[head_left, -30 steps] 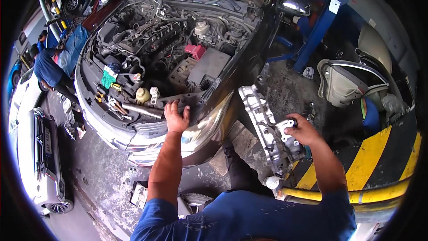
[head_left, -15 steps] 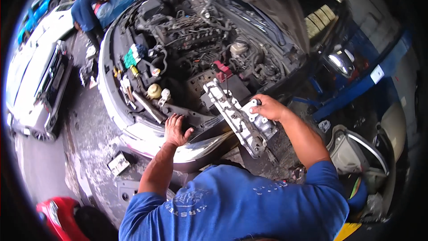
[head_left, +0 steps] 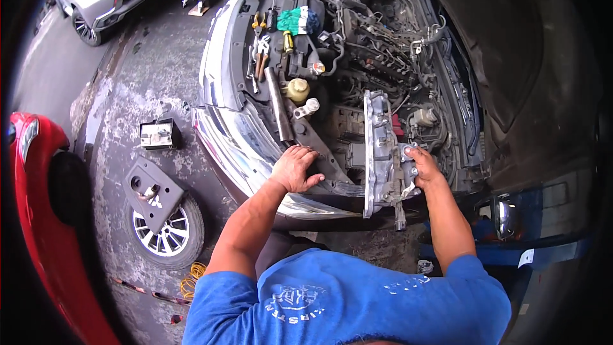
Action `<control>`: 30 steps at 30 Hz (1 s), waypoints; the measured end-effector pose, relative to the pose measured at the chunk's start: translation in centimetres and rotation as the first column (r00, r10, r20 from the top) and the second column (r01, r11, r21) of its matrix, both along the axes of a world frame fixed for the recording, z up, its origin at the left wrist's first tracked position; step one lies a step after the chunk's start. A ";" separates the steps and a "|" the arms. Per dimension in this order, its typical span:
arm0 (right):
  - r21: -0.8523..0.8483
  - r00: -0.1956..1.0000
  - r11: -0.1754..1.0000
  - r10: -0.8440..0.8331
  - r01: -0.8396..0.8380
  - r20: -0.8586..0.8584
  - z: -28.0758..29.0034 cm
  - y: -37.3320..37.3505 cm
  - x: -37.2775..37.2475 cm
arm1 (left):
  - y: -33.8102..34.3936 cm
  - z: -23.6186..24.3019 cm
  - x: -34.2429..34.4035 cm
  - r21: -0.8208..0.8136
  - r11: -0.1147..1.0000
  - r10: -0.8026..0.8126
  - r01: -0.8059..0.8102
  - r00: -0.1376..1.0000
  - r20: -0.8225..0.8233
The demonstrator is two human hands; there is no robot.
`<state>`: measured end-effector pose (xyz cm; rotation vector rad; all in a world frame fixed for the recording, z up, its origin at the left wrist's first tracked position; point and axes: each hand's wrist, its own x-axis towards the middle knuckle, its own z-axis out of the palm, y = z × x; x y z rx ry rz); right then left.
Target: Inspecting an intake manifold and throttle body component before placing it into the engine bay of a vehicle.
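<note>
My right hand (head_left: 426,167) grips one side of a long silver cast-metal engine part (head_left: 377,153), thumb over a bracket on it. The part is held up over the near corner of the open engine bay (head_left: 341,118), its long flanged edge on the left. My left hand (head_left: 295,169) lies palm down on the car's front edge, fingers spread and thumb out, holding nothing. Just beyond it a metal tube (head_left: 278,105) lies on the front panel, beside a yellowish reservoir (head_left: 297,89).
Pliers (head_left: 258,24), a yellow-handled screwdriver (head_left: 288,42) and a green glove (head_left: 294,20) lie along the front panel. On the floor at left are a battery (head_left: 159,134) and a wheel (head_left: 167,230) partly under a dark panel (head_left: 152,188). A red car (head_left: 41,217) stands at far left.
The view has swung toward the left, bringing the wheel into sight. In my right hand the engine part has turned, now showing its flanged edge. My left hand still rests on the car.
</note>
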<state>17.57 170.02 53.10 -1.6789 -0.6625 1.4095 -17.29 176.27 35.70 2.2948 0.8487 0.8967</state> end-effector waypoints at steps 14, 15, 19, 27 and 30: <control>0.073 0.983 0.996 -0.044 0.058 -0.179 -5.3 5.0 -4.9 | 1.5 -1.5 -1.2 -0.103 0.992 -0.026 0.067 0.933 0.359; 0.082 0.981 0.995 -0.045 0.062 -0.191 -5.3 5.2 -5.3 | 1.6 -1.6 -1.4 -0.126 0.989 -0.024 0.079 0.921 0.388; 0.146 0.971 0.981 -0.095 0.129 -0.221 -6.4 4.9 -4.5 | 2.3 -1.4 -1.6 -0.185 0.974 -0.030 0.131 0.885 0.465; 0.168 0.961 0.968 -0.148 0.189 -0.233 -7.0 7.1 -3.1 | 11.6 2.3 -2.1 -0.275 0.944 0.280 -0.181 0.883 0.378; 0.179 0.959 0.962 -0.163 0.206 -0.230 -7.7 7.7 -2.4 | 20.3 2.6 -0.5 -0.208 0.893 0.445 -0.399 0.851 0.280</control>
